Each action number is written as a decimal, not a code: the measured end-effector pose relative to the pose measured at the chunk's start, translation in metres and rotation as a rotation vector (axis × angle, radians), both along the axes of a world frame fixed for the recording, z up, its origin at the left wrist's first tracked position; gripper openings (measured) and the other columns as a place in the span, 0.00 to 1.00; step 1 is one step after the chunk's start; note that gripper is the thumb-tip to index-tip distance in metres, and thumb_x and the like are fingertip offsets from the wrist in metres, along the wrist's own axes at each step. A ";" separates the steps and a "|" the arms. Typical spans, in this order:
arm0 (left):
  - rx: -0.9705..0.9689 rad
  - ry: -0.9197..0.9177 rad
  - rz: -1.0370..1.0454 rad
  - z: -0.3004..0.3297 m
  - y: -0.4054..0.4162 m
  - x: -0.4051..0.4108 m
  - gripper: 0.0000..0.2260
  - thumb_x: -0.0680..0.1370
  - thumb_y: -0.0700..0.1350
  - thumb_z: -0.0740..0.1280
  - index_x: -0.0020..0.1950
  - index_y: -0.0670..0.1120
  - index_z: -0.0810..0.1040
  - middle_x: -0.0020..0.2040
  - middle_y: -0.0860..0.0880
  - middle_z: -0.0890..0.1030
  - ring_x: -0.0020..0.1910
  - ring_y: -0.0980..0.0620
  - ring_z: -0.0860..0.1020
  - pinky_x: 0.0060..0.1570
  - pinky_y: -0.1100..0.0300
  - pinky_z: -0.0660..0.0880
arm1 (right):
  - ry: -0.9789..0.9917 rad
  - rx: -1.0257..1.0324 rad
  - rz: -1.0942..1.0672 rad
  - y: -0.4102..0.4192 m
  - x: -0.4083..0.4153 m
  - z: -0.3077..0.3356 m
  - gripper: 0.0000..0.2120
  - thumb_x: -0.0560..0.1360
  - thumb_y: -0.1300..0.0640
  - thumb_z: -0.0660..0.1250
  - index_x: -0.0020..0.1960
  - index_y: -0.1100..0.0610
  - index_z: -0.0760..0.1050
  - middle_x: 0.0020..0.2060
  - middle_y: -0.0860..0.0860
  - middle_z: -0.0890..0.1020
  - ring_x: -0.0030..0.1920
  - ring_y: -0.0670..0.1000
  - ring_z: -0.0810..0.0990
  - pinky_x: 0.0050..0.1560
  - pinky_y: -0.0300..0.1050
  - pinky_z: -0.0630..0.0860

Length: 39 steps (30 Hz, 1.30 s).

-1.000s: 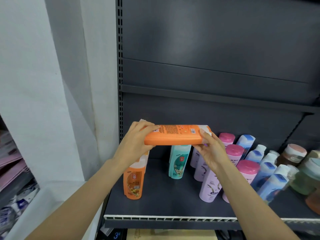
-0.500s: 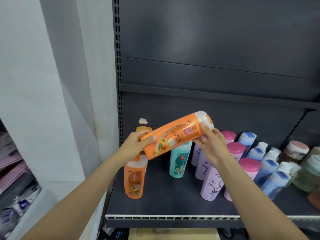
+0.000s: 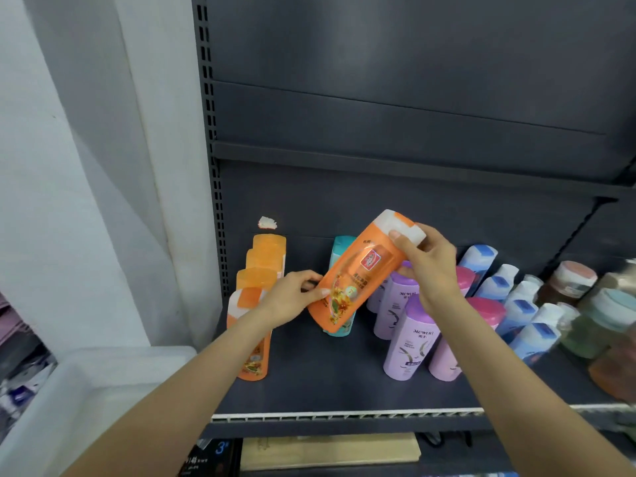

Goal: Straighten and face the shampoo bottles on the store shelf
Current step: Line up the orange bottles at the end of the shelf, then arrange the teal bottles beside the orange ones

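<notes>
A dark grey store shelf (image 3: 344, 383) against a slotted metal back panel (image 3: 413, 108), beside a white wall: I am standing in front of it, holding one orange shampoo bottle (image 3: 358, 277) in the air over the shelf, tilted, its white cap up and away from me, its printed label facing me. My right hand (image 3: 426, 270) is curling its fingers (image 3: 399, 237) round the cap end; my left hand (image 3: 292, 297) is pinching the lower edge near the base. Just beyond my left hand a row of matching orange bottles (image 3: 261, 287) is standing in file; behind the held bottle a teal bottle (image 3: 340, 249) is showing, and under my right wrist purple bottles (image 3: 409, 339) with pink ones are crowding together. I am judging the bottle to be smooth, stiff plastic, moderately heavy if full and likely slick under a loose pinch. The flat sides of the body look the surest place to grip; the flip cap could pop open if squeezed hard.
</notes>
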<state>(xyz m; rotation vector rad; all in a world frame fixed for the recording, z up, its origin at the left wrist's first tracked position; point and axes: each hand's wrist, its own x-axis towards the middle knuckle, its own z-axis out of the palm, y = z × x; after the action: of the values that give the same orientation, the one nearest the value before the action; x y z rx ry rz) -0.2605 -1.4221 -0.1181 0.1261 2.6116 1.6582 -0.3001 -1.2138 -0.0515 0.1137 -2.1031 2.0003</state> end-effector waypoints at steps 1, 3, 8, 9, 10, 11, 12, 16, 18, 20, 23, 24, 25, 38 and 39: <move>-0.041 0.000 0.014 -0.006 0.002 -0.003 0.11 0.77 0.45 0.67 0.58 0.46 0.77 0.50 0.50 0.81 0.53 0.51 0.79 0.55 0.58 0.76 | 0.015 0.052 0.018 0.001 -0.003 -0.004 0.15 0.72 0.56 0.73 0.57 0.56 0.75 0.50 0.55 0.80 0.49 0.54 0.81 0.35 0.44 0.79; -0.114 -0.012 0.052 -0.021 0.007 -0.007 0.13 0.77 0.45 0.67 0.61 0.45 0.76 0.56 0.48 0.80 0.55 0.51 0.78 0.57 0.57 0.75 | 0.054 0.187 0.064 0.000 -0.009 -0.015 0.16 0.69 0.55 0.74 0.56 0.52 0.76 0.50 0.50 0.81 0.50 0.53 0.80 0.43 0.51 0.80; -0.346 -0.054 0.061 -0.068 0.018 -0.014 0.19 0.76 0.43 0.68 0.67 0.43 0.72 0.63 0.44 0.75 0.61 0.48 0.74 0.59 0.60 0.70 | 0.099 0.385 0.241 -0.008 -0.018 -0.051 0.18 0.69 0.65 0.73 0.55 0.53 0.74 0.46 0.41 0.79 0.48 0.44 0.79 0.50 0.43 0.77; -0.402 -0.077 0.044 -0.079 0.019 -0.016 0.21 0.76 0.44 0.68 0.68 0.44 0.70 0.65 0.44 0.73 0.63 0.47 0.73 0.62 0.57 0.70 | 0.087 0.397 0.274 -0.009 -0.020 -0.059 0.18 0.69 0.67 0.72 0.55 0.53 0.74 0.46 0.40 0.79 0.47 0.42 0.78 0.50 0.40 0.76; -0.450 -0.112 0.029 -0.092 0.021 -0.017 0.23 0.76 0.44 0.69 0.70 0.44 0.69 0.66 0.43 0.72 0.65 0.46 0.71 0.64 0.55 0.68 | 0.070 0.407 0.303 -0.009 -0.022 -0.067 0.18 0.69 0.67 0.72 0.55 0.54 0.73 0.46 0.40 0.78 0.48 0.41 0.78 0.50 0.39 0.76; -0.488 -0.155 0.016 -0.105 0.022 -0.018 0.25 0.75 0.45 0.69 0.71 0.45 0.66 0.68 0.43 0.69 0.67 0.45 0.69 0.66 0.53 0.67 | 0.050 0.419 0.327 -0.008 -0.025 -0.075 0.19 0.69 0.68 0.72 0.56 0.54 0.73 0.47 0.41 0.78 0.49 0.42 0.78 0.50 0.39 0.76; -0.518 -0.195 0.007 -0.117 0.024 -0.019 0.28 0.75 0.45 0.70 0.73 0.45 0.64 0.70 0.44 0.67 0.69 0.45 0.66 0.68 0.52 0.66 | 0.031 0.427 0.348 -0.008 -0.028 -0.083 0.19 0.69 0.68 0.72 0.56 0.55 0.73 0.47 0.41 0.78 0.50 0.45 0.79 0.52 0.41 0.77; -0.635 -0.308 -0.018 -0.151 0.023 -0.020 0.38 0.75 0.49 0.70 0.78 0.48 0.52 0.78 0.46 0.52 0.76 0.45 0.52 0.73 0.49 0.57 | -0.045 0.436 0.417 -0.004 -0.036 -0.102 0.20 0.70 0.70 0.70 0.58 0.57 0.72 0.50 0.45 0.79 0.55 0.50 0.79 0.56 0.46 0.77; -0.696 -0.366 -0.038 -0.159 0.019 -0.021 0.41 0.74 0.52 0.70 0.78 0.50 0.47 0.78 0.48 0.44 0.77 0.45 0.46 0.74 0.48 0.53 | -0.068 0.416 0.445 -0.003 -0.038 -0.107 0.20 0.70 0.71 0.69 0.58 0.55 0.72 0.51 0.44 0.79 0.57 0.50 0.78 0.59 0.49 0.76; -0.749 -0.411 -0.069 -0.164 0.016 -0.022 0.42 0.75 0.54 0.69 0.78 0.51 0.44 0.78 0.48 0.40 0.77 0.45 0.43 0.74 0.48 0.50 | -0.090 0.393 0.472 -0.002 -0.039 -0.111 0.20 0.70 0.72 0.69 0.57 0.54 0.71 0.52 0.44 0.78 0.59 0.52 0.77 0.61 0.51 0.75; -0.784 -0.449 -0.117 -0.169 0.017 -0.021 0.40 0.75 0.56 0.67 0.78 0.52 0.44 0.78 0.48 0.39 0.77 0.44 0.40 0.73 0.45 0.49 | -0.125 0.369 0.524 0.002 -0.040 -0.111 0.19 0.72 0.72 0.67 0.56 0.52 0.71 0.52 0.46 0.78 0.59 0.52 0.77 0.60 0.49 0.75; -0.783 -0.454 -0.121 -0.170 0.018 -0.020 0.40 0.75 0.56 0.67 0.78 0.52 0.45 0.78 0.48 0.39 0.77 0.44 0.40 0.73 0.45 0.49 | -0.134 0.366 0.544 0.004 -0.041 -0.110 0.19 0.72 0.72 0.66 0.55 0.51 0.71 0.53 0.47 0.78 0.59 0.52 0.77 0.59 0.48 0.75; -0.781 -0.455 -0.119 -0.170 0.018 -0.020 0.39 0.76 0.56 0.66 0.78 0.52 0.45 0.78 0.48 0.39 0.77 0.44 0.40 0.73 0.44 0.49 | -0.142 0.372 0.562 0.006 -0.042 -0.108 0.19 0.73 0.71 0.66 0.55 0.50 0.71 0.54 0.49 0.78 0.59 0.53 0.77 0.59 0.48 0.75; -0.784 -0.425 -0.057 -0.171 0.020 -0.024 0.38 0.74 0.55 0.69 0.77 0.51 0.52 0.78 0.48 0.47 0.77 0.44 0.46 0.73 0.45 0.55 | -0.205 0.523 0.596 0.014 -0.041 -0.092 0.19 0.74 0.62 0.70 0.63 0.56 0.71 0.57 0.50 0.78 0.58 0.49 0.77 0.58 0.41 0.76; -0.779 -0.422 -0.047 -0.170 0.021 -0.025 0.37 0.74 0.54 0.69 0.77 0.51 0.54 0.78 0.47 0.48 0.77 0.43 0.47 0.73 0.45 0.56 | -0.182 0.494 0.537 0.013 -0.043 -0.087 0.17 0.74 0.60 0.69 0.62 0.56 0.73 0.56 0.52 0.79 0.56 0.49 0.78 0.57 0.40 0.76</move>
<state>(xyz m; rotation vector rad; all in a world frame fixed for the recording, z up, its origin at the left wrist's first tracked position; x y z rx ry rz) -0.2851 -1.4015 -0.2877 -0.1712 2.6490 0.4794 -0.3432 -1.2010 -0.1389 0.6657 -2.8879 1.7218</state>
